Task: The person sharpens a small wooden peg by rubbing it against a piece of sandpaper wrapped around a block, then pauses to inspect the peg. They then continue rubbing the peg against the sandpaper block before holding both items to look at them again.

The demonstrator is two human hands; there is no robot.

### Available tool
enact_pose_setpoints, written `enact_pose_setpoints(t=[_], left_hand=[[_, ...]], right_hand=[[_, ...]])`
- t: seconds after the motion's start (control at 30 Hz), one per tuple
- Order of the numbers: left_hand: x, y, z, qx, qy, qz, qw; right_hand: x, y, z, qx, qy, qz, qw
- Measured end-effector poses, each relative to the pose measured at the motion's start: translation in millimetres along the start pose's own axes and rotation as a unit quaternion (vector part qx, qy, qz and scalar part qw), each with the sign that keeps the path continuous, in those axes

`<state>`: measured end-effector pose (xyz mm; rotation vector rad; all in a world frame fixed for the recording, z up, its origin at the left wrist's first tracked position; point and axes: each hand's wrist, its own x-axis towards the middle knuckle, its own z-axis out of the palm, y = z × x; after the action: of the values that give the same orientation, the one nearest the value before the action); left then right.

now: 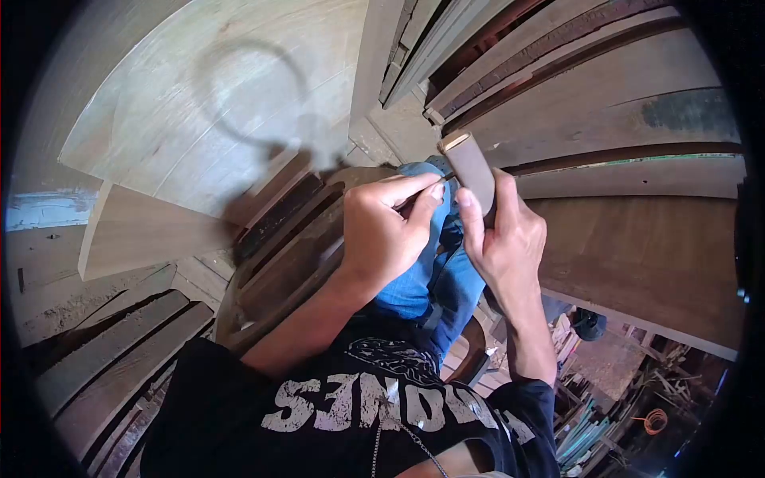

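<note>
My right hand (510, 239) is wrapped around a sanding block (470, 171), a long brown-grey piece with a pale, wood-coloured end, held tilted above my lap. Close on its left, my left hand (390, 223) is closed, thumb and forefinger pinched on a thin dark thing (448, 177) whose tip reaches the block's side. What that thin thing is, I cannot make out; most of it is hidden in the fingers. Under both hands are my legs in blue jeans (406, 291).
A large pale curved wooden panel (199, 80) stands at upper left. Wooden boards (637, 231) line the right side, and slatted wood (127, 342) lies at lower left. Scrap wood and an orange coil (655, 421) lie at lower right. A curved wooden chair part (478, 346) is beside me.
</note>
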<state>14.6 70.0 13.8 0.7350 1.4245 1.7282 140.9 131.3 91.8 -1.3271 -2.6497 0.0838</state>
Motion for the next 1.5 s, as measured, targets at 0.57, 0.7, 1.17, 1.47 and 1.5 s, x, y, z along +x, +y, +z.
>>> enact_pose_setpoints(t=[0.57, 0.7, 1.17, 1.47, 1.5], left_hand=[[-0.3, 1.4, -6.4, 0.061, -0.049, -0.001, 0.997], [-1.0, 3.9, -6.1, 0.044, -0.047, -0.017, 0.998], [-0.3, 1.4, -6.4, 0.072, -0.049, 0.01, 0.996], [-2.0, 4.0, -4.3, 0.035, -0.039, -0.016, 0.998], [-1.2, 10.3, -5.9, 0.056, -0.028, 0.004, 0.998]], right_hand=[[-4.0, -0.1, 12.9, 0.056, 0.042, -0.021, 0.997], [-1.8, -3.0, 7.6, 0.039, 0.023, 0.002, 0.999], [-3.5, -3.1, 8.8, 0.067, 0.01, -0.025, 0.997], [3.2, -2.3, 5.2, 0.054, 0.008, 0.021, 0.998], [-0.1, -4.6, 7.4, 0.061, 0.027, 0.003, 0.998]])
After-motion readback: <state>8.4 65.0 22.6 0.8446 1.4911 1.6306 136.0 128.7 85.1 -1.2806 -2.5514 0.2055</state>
